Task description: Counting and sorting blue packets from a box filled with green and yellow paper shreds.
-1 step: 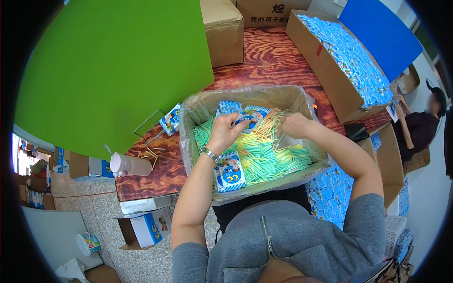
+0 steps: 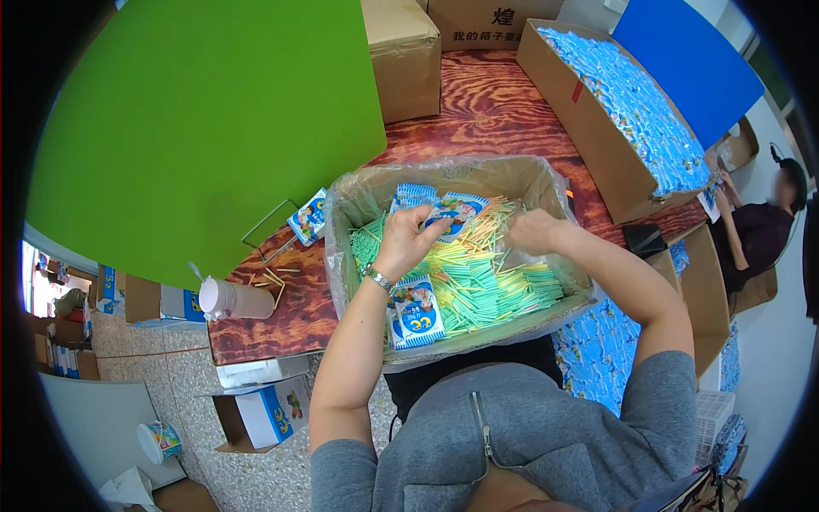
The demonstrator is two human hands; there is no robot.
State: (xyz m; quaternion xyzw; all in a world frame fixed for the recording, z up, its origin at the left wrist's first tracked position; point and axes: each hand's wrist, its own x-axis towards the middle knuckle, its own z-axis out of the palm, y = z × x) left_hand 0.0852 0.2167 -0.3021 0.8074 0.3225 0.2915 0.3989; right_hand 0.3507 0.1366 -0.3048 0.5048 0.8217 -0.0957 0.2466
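An open carton lined with clear plastic stands before me, full of thin green, yellow and orange sticks. Over the sticks, my left hand pinches the edge of a small blue-and-white packet between thumb and fingers. Opposite it, at the carton's right side, my right hand is closed just above the orange and yellow sticks; its fingertips point down and whatever they hold is hidden. Another blue-and-white packet lies on the sticks under my left wrist, and a striped one rests near the far wall.
Left of the carton are a wire stand with a packet, a pale bottle and loose sticks. A long carton of blue packets stands far right. A green panel looms left; a person sits right.
My right hand has shifted very slightly left and down. My left hand and the packet stay where they were.
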